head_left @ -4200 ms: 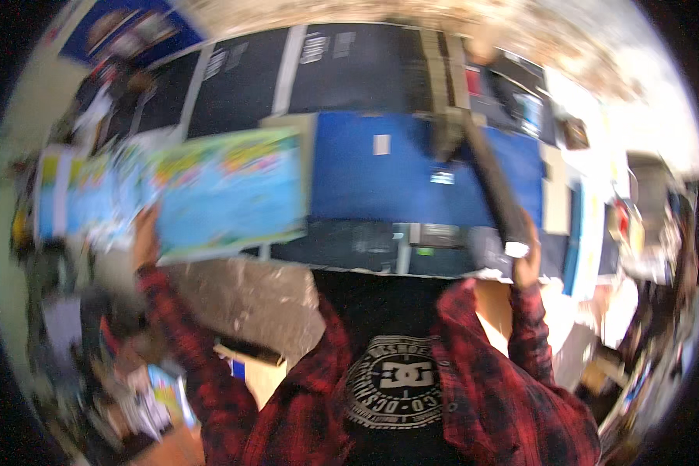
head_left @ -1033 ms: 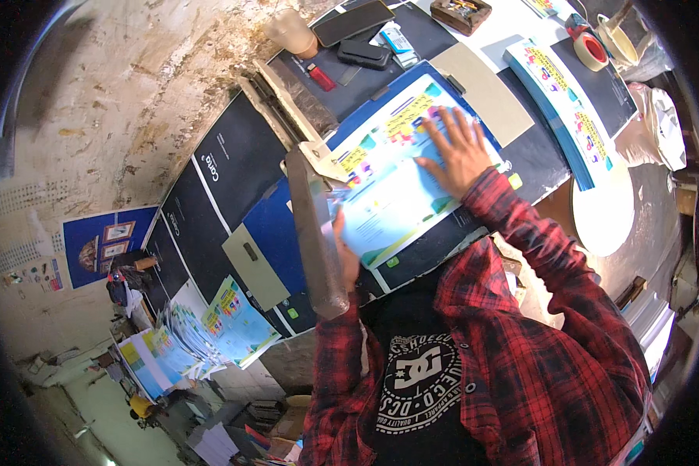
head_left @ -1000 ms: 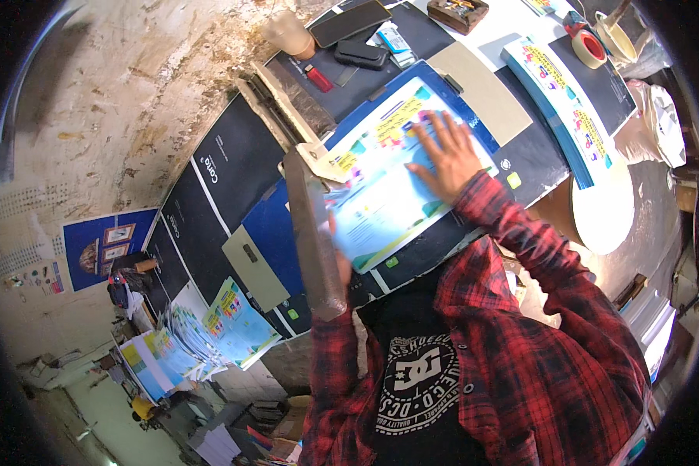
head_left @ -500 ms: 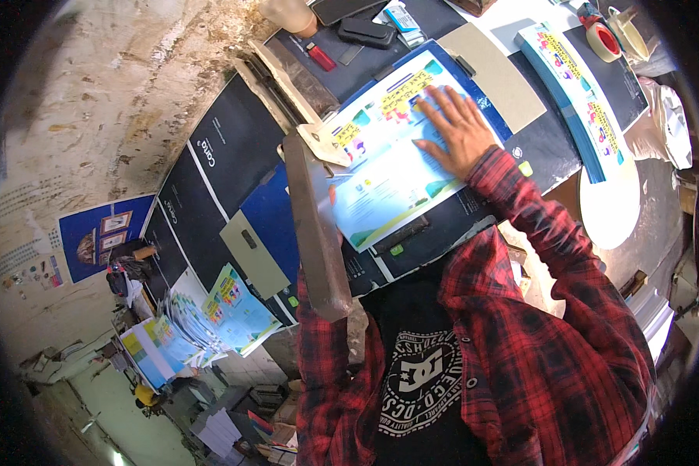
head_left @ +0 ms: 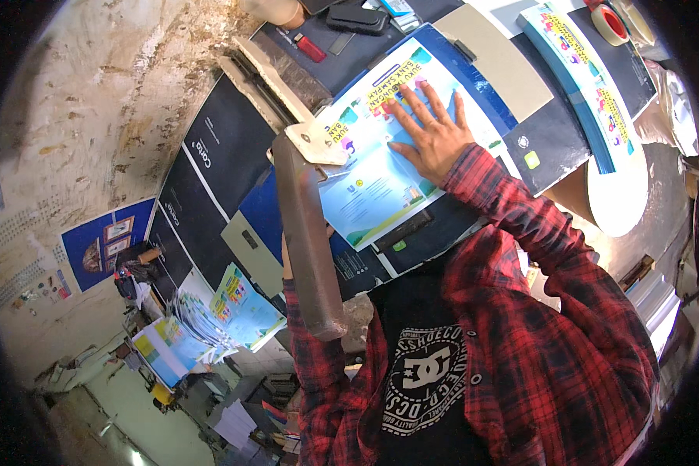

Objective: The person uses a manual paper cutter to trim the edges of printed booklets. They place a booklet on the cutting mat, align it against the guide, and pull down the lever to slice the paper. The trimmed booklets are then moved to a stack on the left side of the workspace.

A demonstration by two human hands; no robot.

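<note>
My right hand (head_left: 436, 140) lies flat with fingers spread on an open printed sheet or booklet (head_left: 377, 198), light blue with colourful pictures. The sheet's left edge reaches under the beige head of a stapler-like device (head_left: 325, 145), whose long brown bar (head_left: 309, 248) slants toward me. Behind that bar is my left hand (head_left: 287, 256). Only a strip of it and a fingertip beside the sheet's edge show; the rest is hidden, so its grip cannot be made out. Under the sheet is a blue board (head_left: 495, 109) with a beige panel (head_left: 509, 66).
A long stack of printed booklets (head_left: 579, 85) stands at the right, by a roll of red tape (head_left: 610, 25). At the back lie a red lighter (head_left: 309, 48) and a black case (head_left: 357, 19). Fanned printed sheets (head_left: 245, 311) lie at the lower left. A stained wall (head_left: 116, 93) rises on the left.
My right hand has slid slightly left across the sheet, its fingers still spread. The brown bar's near end appears a little lower, and a strip of my left hand now shows left of it.
</note>
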